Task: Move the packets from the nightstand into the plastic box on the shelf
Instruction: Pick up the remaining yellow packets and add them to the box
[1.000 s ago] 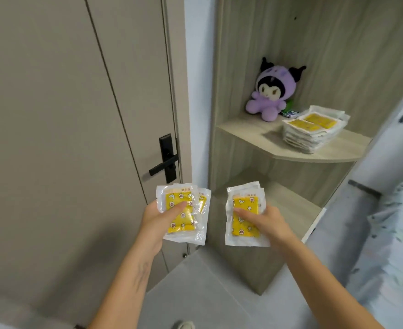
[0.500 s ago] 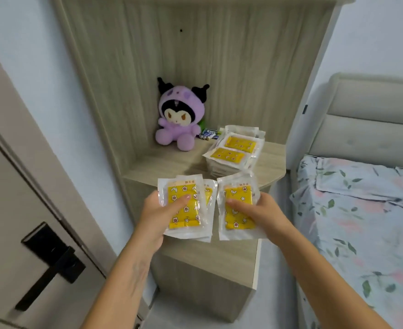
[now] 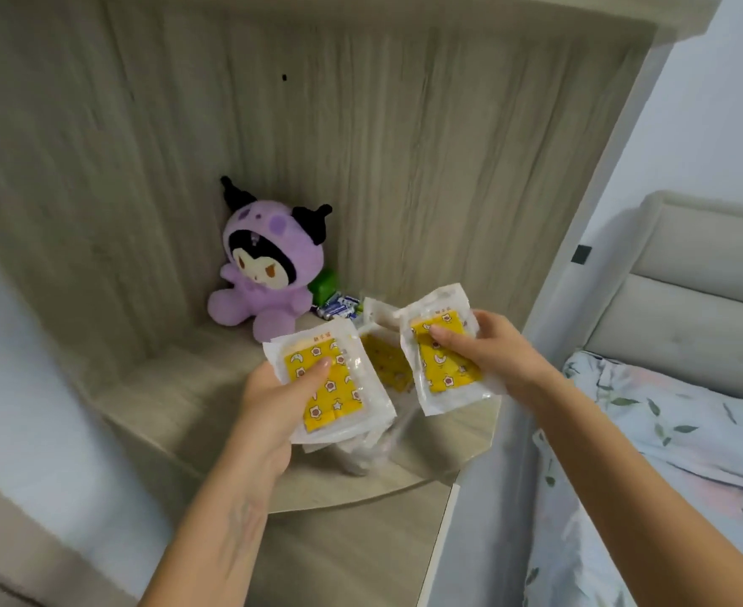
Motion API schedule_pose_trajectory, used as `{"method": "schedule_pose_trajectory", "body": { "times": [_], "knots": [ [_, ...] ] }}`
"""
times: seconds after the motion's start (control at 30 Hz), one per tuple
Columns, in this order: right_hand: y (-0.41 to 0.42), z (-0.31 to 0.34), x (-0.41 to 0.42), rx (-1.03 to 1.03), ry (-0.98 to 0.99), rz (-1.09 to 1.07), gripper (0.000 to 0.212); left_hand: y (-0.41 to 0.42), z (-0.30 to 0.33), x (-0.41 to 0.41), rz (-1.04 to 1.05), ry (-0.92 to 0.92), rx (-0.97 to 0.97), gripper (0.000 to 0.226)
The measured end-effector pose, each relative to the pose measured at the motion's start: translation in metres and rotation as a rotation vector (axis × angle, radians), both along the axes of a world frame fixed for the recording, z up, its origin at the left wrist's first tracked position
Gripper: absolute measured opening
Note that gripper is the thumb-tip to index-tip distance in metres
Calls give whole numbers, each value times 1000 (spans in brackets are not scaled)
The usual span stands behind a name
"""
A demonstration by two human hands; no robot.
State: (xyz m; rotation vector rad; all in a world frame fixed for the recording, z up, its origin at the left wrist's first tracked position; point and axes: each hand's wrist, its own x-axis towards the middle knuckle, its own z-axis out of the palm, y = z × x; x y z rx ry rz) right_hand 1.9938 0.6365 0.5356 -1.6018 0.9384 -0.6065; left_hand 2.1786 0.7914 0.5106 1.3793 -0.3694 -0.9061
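The left hand (image 3: 269,396) grips a small stack of clear plastic packets with yellow star-printed squares inside (image 3: 330,383), thumb pressed flat across the top packet's face and fingers curled beneath it. The right hand (image 3: 488,348) pinches another clear packet with the same yellow printed filling (image 3: 444,357) — thumb on the front near its upper edge, fingers wrapped behind its right side — and holds it tilted, just right of the left hand's stack.

Between the two thumbs, and lower, a pile of the same yellow-and-clear packets (image 3: 385,365) sits in a transparent plastic box (image 3: 361,457), whose wall shows only faintly below the left fingers. Both held packets hover over that box, apart from each other.

The box stands on a pale wood-grain rounded shelf (image 3: 177,400). Beyond the fingertips, toward the back corner, sits a purple plush toy with black horns (image 3: 264,273); beside it lie a green object (image 3: 323,287) and a few blue-and-white batteries (image 3: 337,306). Right of the right wrist is a bed with leaf-patterned sheet (image 3: 667,422) and a padded beige headboard (image 3: 689,300).
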Motion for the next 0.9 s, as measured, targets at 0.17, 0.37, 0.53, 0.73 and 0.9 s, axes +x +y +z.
{"method": "schedule_pose_trajectory", "body": {
  "times": [0.17, 0.37, 0.53, 0.73, 0.9],
  "knots": [
    [-56, 24, 30, -241, 142, 93, 29, -21, -5, -2, 74, -4, 36, 14],
    [-90, 39, 79, -851, 526, 198, 49, -40, -8, -6, 119, -38, 60, 8],
    [-89, 18, 97, -912, 709, 300, 38, -50, -16, -10, 122, -110, 123, 10],
    [-87, 14, 91, -926, 876, 446, 29, -52, -22, -6, 121, -129, 159, 19],
    [-82, 17, 91, -978, 1010, 472, 33, -57, -25, -7, 134, -148, 175, 23]
  ]
}}
